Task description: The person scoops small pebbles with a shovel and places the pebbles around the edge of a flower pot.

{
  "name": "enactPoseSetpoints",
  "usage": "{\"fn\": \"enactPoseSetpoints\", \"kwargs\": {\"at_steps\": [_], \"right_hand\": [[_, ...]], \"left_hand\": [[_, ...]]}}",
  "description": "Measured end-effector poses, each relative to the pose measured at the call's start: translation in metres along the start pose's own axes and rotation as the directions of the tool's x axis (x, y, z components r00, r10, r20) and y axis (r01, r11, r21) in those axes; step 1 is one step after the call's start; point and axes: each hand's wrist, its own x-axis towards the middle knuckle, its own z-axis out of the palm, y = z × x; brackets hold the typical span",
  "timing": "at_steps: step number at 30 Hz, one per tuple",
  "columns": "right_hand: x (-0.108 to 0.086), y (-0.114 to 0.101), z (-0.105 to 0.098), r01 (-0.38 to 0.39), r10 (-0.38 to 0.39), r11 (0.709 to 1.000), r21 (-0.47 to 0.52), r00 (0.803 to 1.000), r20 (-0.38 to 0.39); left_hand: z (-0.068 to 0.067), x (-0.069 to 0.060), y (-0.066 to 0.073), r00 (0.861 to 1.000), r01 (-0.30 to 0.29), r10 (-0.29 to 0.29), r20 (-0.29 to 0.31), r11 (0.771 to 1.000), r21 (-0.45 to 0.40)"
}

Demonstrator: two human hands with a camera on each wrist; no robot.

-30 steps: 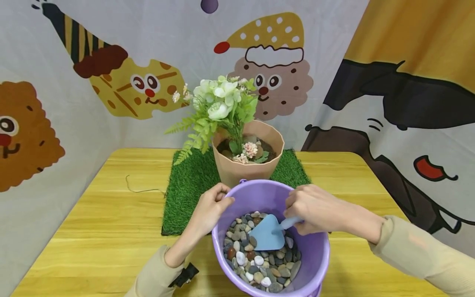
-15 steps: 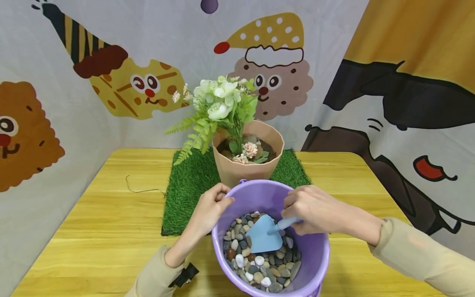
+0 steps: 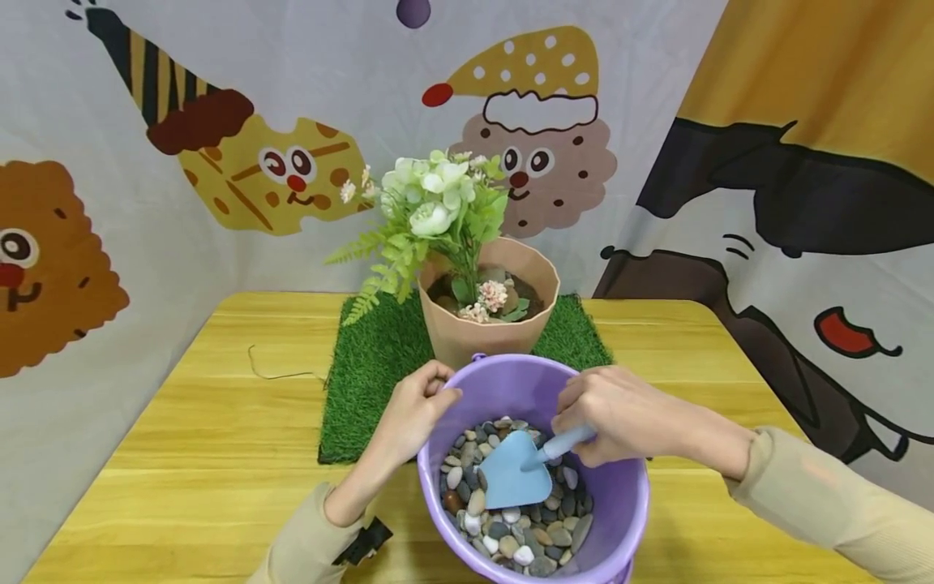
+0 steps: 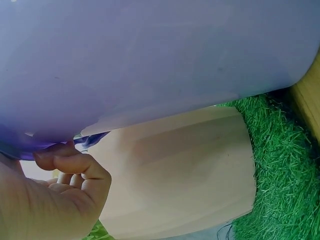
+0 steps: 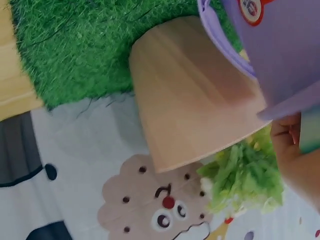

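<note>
A purple bucket (image 3: 511, 389) stands at the table's front with a bed of mixed pebbles (image 3: 550, 537) inside. My left hand (image 3: 414, 412) grips its rim at the left; in the left wrist view curled fingers of that hand (image 4: 70, 192) meet the rim beside the bucket's outer wall (image 4: 160, 60). Inside the bucket, my right hand (image 3: 620, 415) holds a light blue toy shovel (image 3: 516, 477) by its handle. The blade lies low over the pebbles, pointing to the left. In the right wrist view only part of the right hand (image 5: 295, 155) shows at the bucket's edge.
Right behind the bucket is a peach flowerpot (image 3: 477, 341) with white flowers and greenery (image 3: 438, 203). It stands on a green artificial grass mat (image 3: 379, 365) on the wooden table (image 3: 219, 438). A thin dark strand (image 3: 280, 375) lies at the left. Cartoon-printed cloth (image 3: 409, 73) hangs behind.
The shovel in my right hand has slid a little left and toward the front of the bucket, over some white pebbles. My left hand has stayed on the rim.
</note>
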Motion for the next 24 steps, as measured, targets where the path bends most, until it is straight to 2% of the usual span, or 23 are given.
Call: {"fn": "enactPoseSetpoints", "kwargs": {"at_steps": [3,6,10,13,16,19,24], "right_hand": [[0.002,-0.002,0.001,0.009,-0.009,1.0,-0.008,1.0,-0.007],[0.005,-0.005,0.001,-0.015,0.015,1.0,-0.026,1.0,0.0],[0.008,-0.01,-0.002,-0.061,0.063,0.997,-0.054,0.997,0.038],[0.012,-0.016,-0.005,-0.07,0.081,0.986,-0.152,0.994,0.068],[0.016,-0.023,-0.007,-0.036,0.066,0.949,-0.314,0.994,0.085],[0.019,-0.028,-0.007,0.027,0.004,0.895,-0.445,0.998,0.069],[0.023,-0.031,-0.006,0.128,-0.135,0.844,-0.522,0.991,0.024]], "left_hand": [[0.0,0.001,0.0,1.0,0.001,-0.001,0.006,1.0,0.009],[-0.001,0.001,0.0,1.0,0.003,-0.004,0.02,0.999,0.035],[-0.006,0.0,0.005,0.999,-0.017,0.011,0.042,0.992,0.122],[-0.013,-0.002,0.012,0.997,-0.044,0.03,0.074,0.978,0.202],[-0.022,-0.007,0.018,0.992,-0.071,0.04,0.122,0.963,0.26],[-0.033,-0.012,0.022,0.984,-0.098,0.048,0.171,0.951,0.294],[-0.043,-0.018,0.023,0.974,-0.15,0.085,0.211,0.936,0.319]]}}
